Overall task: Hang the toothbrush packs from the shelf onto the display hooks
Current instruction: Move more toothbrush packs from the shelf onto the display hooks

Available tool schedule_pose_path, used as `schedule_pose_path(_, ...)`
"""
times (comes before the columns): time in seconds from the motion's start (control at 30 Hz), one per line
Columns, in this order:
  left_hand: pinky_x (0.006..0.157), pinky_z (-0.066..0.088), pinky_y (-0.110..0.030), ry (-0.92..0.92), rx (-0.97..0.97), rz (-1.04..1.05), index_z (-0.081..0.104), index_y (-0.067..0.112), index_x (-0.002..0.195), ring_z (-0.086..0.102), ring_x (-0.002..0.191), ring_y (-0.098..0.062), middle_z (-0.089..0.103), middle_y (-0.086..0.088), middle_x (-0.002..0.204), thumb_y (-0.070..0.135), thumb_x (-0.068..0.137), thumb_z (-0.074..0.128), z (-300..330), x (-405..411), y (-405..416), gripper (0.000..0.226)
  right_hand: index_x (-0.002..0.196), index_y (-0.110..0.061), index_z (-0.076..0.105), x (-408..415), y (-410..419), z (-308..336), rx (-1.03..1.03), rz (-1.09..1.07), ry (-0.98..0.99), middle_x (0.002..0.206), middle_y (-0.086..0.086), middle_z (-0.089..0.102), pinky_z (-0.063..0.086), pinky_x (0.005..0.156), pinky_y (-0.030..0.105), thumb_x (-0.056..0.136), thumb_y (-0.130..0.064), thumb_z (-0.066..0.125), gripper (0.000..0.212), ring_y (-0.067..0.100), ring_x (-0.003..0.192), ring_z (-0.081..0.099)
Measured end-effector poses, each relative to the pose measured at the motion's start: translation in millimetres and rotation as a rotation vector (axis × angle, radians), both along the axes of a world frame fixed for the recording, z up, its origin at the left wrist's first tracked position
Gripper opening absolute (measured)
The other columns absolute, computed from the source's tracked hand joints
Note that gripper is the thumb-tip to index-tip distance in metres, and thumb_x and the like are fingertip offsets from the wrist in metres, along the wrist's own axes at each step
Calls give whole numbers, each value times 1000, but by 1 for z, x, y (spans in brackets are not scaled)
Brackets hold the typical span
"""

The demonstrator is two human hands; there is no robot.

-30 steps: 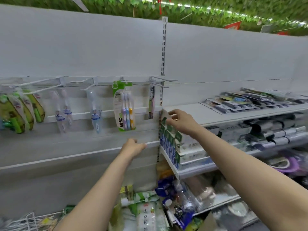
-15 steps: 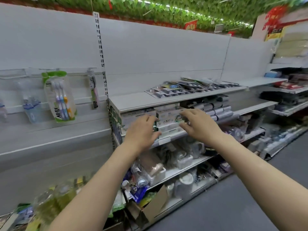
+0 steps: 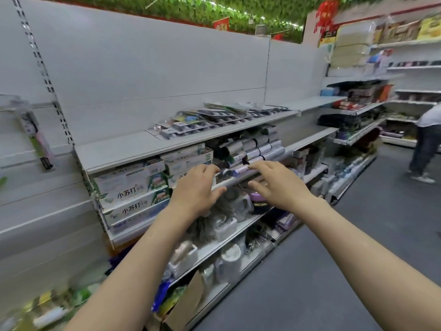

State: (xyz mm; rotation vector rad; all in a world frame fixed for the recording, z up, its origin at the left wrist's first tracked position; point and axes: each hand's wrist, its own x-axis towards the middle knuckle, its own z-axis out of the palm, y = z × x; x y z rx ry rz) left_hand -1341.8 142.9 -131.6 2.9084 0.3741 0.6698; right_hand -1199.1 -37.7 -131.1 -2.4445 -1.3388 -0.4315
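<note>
Store shelf ahead: both hands, left and right, reach forward, fingers loose, holding nothing.

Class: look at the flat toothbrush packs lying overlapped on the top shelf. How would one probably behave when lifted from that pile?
The toothbrush packs look thin and flat, so probably light and slightly bendy. Their glossy fronts overlap, so neighbours may slide along the top shelf. Neither the left hand nor the right hand touches them.

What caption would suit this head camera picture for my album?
Both empty hands, left hand and right hand, reach toward toothbrush packs lying on the store shelf.
</note>
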Motion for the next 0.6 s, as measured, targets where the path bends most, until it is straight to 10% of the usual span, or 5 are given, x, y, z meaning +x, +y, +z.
schedule_pose_path(0.6,105,40,-36,-114,44,-17,46,21,138,42,131,-21,50,-1,139,48,96,54,63,350,140,51,147,-27,44,345,133,65,47,-48,-28,148,-2,50,44,101,36,100,-49,52,52,17,134,47)
